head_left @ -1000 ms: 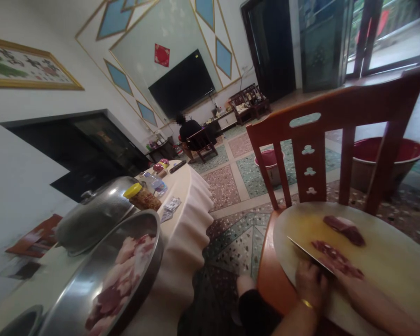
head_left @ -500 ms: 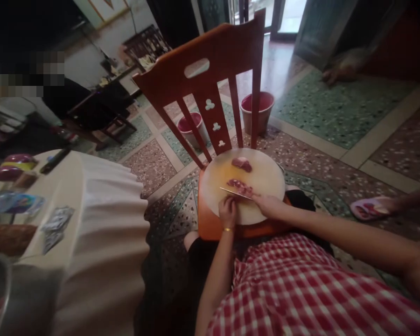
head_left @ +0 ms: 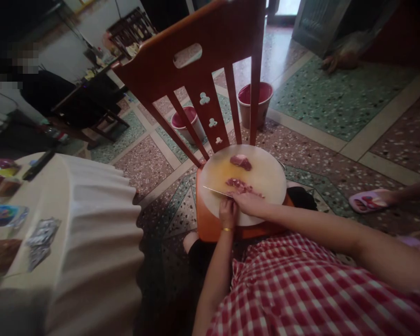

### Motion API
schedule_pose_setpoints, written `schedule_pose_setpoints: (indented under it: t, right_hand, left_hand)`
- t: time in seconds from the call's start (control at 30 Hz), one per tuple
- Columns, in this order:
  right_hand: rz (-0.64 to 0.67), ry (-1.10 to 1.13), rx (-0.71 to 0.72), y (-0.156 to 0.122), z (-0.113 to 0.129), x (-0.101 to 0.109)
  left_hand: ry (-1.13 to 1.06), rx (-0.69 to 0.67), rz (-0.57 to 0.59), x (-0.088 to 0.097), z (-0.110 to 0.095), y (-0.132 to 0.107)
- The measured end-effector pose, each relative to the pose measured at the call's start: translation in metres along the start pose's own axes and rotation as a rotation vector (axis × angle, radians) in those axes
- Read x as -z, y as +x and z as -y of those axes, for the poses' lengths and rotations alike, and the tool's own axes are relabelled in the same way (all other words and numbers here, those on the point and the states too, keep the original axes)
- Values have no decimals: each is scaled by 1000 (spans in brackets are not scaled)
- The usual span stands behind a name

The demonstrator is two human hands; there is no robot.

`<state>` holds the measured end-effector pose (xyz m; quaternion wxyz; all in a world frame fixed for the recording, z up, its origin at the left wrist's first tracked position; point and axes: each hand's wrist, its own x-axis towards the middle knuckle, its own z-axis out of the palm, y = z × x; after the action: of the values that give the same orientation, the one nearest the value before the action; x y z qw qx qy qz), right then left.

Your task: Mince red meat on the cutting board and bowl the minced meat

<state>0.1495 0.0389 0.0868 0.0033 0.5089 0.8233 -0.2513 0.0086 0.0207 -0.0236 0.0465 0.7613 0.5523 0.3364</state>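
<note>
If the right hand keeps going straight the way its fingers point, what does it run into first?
The right hand points left across the cutting board, resting on the near piece of meat. Straight on, it would likely meet the knife held by the left hand, though depth is hard to judge.

Both arms reach forward and meet in front of the body. The left arm runs almost straight ahead, forearm bare, elbow low and out of view. The left hand [head_left: 227,213] is closed in a fist, knuckles up, with a thin gold band at the wrist just behind it. The right arm comes in from the far right, bare, and crosses diagonally toward the left hand, so the forearm lies nearly level. The right hand [head_left: 249,203] lies palm down, fingers [head_left: 238,197] stretched forward and pressed flat, their tips just ahead of and beside the left fist. The two hands touch or nearly touch.
</note>
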Motion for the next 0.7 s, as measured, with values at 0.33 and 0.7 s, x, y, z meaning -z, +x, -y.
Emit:
schedule_pose_setpoints:
  t: [0.33,0.7]
  right_hand:
    - [-3,-93,-65,-45,-39,-12]
    - [27,-27,-26,-8,2,-8]
  left_hand:
    - [-46,-1,-8,3,-5,1]
    - [59,-10,32,0,1,-4]
